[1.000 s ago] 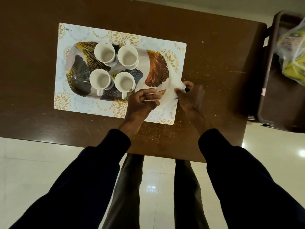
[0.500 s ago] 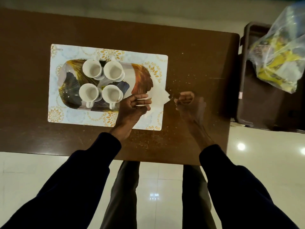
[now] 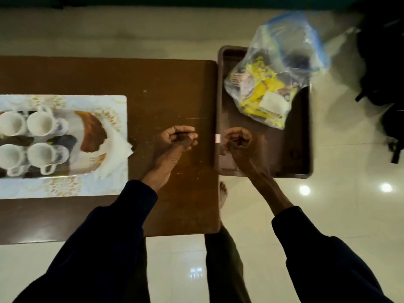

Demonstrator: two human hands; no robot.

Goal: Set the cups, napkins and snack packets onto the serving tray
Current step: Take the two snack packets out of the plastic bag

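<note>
The patterned serving tray point(image 3: 91, 136) lies on a placemat at the left and carries several white cups point(image 3: 41, 123). White napkins point(image 3: 115, 147) rest across the tray's right end, partly hanging onto the placemat. A clear plastic bag of yellow snack packets point(image 3: 264, 92) sits on a brown stool at the right. My left hand point(image 3: 175, 141) hovers over the bare table, fingers curled, holding nothing. My right hand point(image 3: 238, 143) is over the stool's front part, just below the bag, fingers curled and empty.
The brown table point(image 3: 170, 84) ends at its right edge beside the brown plastic stool point(image 3: 299, 149). The floral placemat point(image 3: 65, 186) lies under the tray. A dark bag point(image 3: 384, 73) lies on the tiled floor at far right. My legs and a bare foot show below the table.
Both hands let go of the napkins on the tray and moved right. The view swung right too, bringing the stool and the snack bag toward the middle.
</note>
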